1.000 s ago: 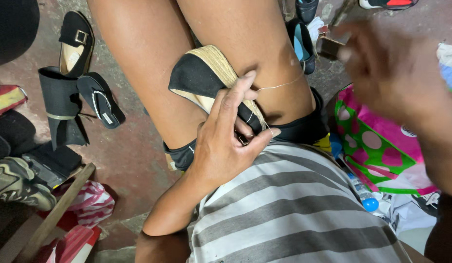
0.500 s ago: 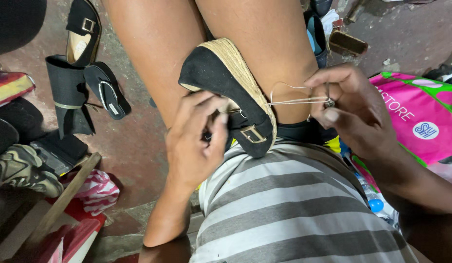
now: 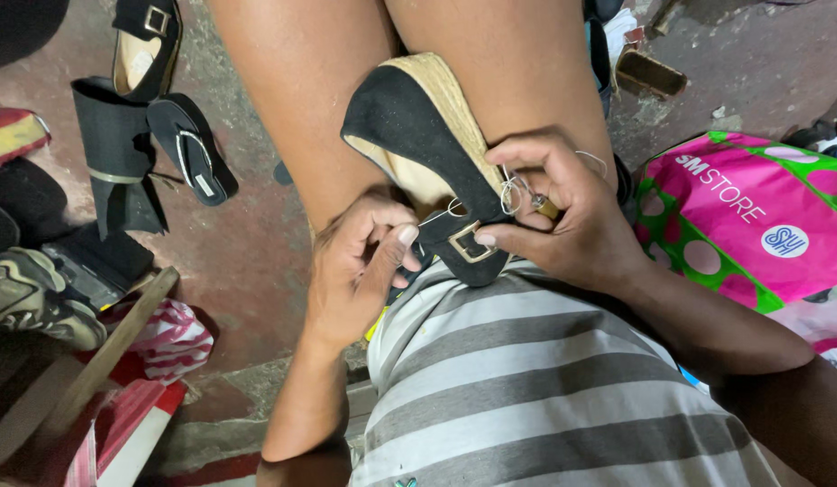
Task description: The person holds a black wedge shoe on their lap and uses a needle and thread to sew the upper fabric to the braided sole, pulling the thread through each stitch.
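A black wedge sandal with a woven tan sole and a gold buckle rests on my thighs, toe pointing away. My left hand grips its strap end near the buckle, thumb pressed against the black strap. My right hand lies over the heel side, pinching a small tool with a brown handle and a loop of pale thread that runs into the sandal's edge.
Several black sandals lie on the reddish floor at the left, with a worn sneaker and a wooden stick below them. A pink and green bag sits at the right. A small brown block lies at the upper right.
My right hand came in from the right, took up the thread, and now presses close on the sandal's heel side. My left hand slid from over the sandal down to the strap by the buckle.
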